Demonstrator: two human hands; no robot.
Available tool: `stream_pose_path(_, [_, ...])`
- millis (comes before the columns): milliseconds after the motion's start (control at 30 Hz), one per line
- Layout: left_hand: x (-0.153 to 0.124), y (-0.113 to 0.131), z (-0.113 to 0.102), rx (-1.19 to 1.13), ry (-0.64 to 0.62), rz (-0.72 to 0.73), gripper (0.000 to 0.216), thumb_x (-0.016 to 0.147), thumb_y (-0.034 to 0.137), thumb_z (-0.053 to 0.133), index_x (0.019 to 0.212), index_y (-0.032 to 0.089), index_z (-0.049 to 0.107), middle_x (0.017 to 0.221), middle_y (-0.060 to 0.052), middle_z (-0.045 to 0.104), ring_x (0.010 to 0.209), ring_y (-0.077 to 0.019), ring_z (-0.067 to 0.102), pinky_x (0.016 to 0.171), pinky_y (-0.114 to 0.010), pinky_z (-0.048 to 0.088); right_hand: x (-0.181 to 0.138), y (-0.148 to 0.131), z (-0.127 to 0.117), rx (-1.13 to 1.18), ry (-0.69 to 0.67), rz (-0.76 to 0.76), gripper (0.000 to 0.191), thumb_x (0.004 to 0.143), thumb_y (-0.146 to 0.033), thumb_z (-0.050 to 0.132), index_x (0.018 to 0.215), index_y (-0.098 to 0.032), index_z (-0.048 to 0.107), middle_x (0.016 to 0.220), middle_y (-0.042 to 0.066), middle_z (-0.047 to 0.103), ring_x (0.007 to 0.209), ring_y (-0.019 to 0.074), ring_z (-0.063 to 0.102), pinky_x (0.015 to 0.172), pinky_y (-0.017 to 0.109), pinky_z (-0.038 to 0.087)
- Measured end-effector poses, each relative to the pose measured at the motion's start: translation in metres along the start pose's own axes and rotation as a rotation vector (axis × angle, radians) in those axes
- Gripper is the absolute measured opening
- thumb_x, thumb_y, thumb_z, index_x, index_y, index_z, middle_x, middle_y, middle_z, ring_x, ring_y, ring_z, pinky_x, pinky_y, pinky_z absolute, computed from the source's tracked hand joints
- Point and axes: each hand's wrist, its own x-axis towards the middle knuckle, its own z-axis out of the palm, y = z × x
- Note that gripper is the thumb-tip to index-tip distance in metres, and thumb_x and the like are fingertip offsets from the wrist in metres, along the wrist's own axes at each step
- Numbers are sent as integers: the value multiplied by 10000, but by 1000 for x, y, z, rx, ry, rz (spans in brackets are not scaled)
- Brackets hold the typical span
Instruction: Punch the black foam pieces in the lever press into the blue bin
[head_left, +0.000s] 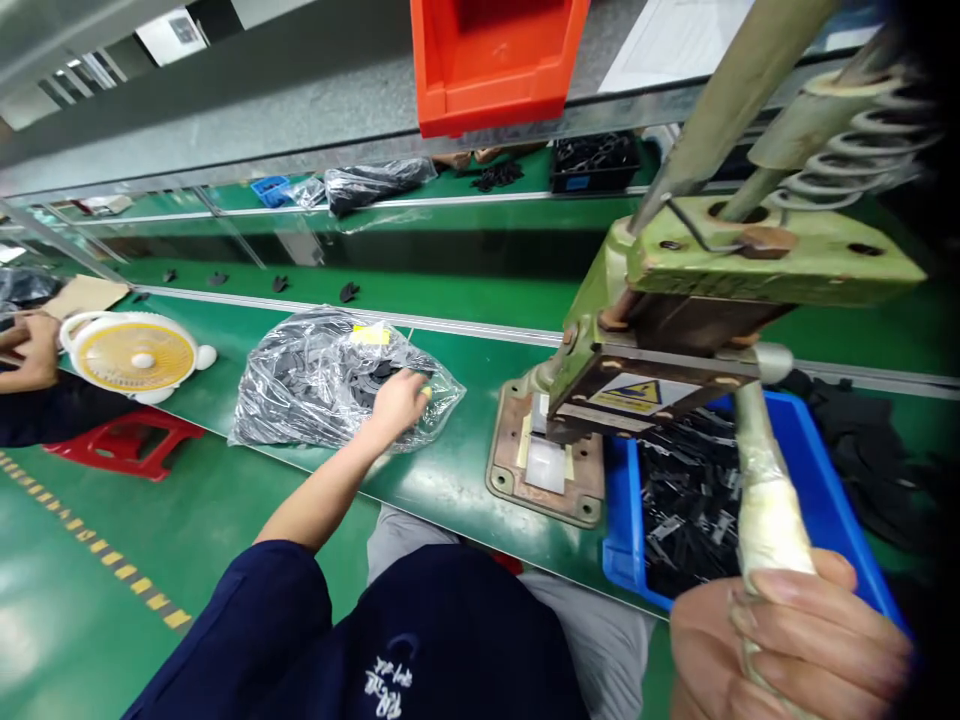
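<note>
My right hand (795, 635) is wrapped round the tape-covered lever handle (772, 510) of a green hand press (660, 330). The press's base plate (546, 450) is bolted metal with a pale block on it, and the ram stands over its back part. At the middle of the bench, my left hand (401, 405) is in the mouth of a clear plastic bag (300, 380) full of black parts (367, 385). Its fingers are curled, with something yellow on a fingertip; what they grip, if anything, is hidden.
A blue bin (806, 430) of black pieces stands right of the press. An orange bin (499, 65) sits on the shelf above. Small black parts (349, 292) lie spaced along the green belt behind. Leftward are a yellow-and-white fan (139, 355), a red stool (127, 445) and another person's hand (34, 350).
</note>
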Motion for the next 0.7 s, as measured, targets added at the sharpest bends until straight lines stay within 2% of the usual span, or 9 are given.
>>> stream_pose_path(67, [5,-23,-9,142,-80,-153,244,912,242,545,1047,150,726,1039,-125,670,966,-247,654,858,-332,522,1,1,3,22,100,-143,423,750,-474,543,557,-262,232,510,15,318,498,244,350,516,513,326])
stream_pose_path(167, [11,-41,-12,224,-163,-217,277,911,276,549,1076,137,722,1084,-142,669,1002,-257,650,888,-331,510,3,-2,5,7,72,-96,388,724,-413,576,560,-265,258,531,13,360,509,241,389,535,540,365])
stream_pose_path(400, [28,-34,-4,280,-225,-297,435,908,471,570,1160,137,690,1166,-180,645,1042,-295,654,885,-361,520,5,-16,4,-32,35,11,268,693,-404,588,580,-283,378,546,3,381,533,246,442,644,624,439])
stream_pose_path(467, [34,-33,-6,296,-253,-277,487,888,487,596,1210,130,673,1217,-202,626,1089,-319,641,922,-383,511,7,-17,5,-25,28,1,220,661,-399,598,591,-296,417,534,-1,392,539,254,463,662,625,438])
stream_pose_path(567, [43,-34,-8,301,-298,-176,447,870,386,629,1236,131,671,1233,-204,630,1121,-325,630,975,-394,489,11,-16,7,-1,17,-21,210,641,-408,592,570,-301,425,499,-1,384,522,256,451,638,609,434])
stream_pose_path(700, [54,-37,-12,209,-327,-158,449,784,306,721,1210,165,695,1128,-155,700,1023,-294,665,893,-358,514,13,-18,8,19,24,19,206,625,-384,573,537,-289,413,508,9,441,551,270,458,672,632,429])
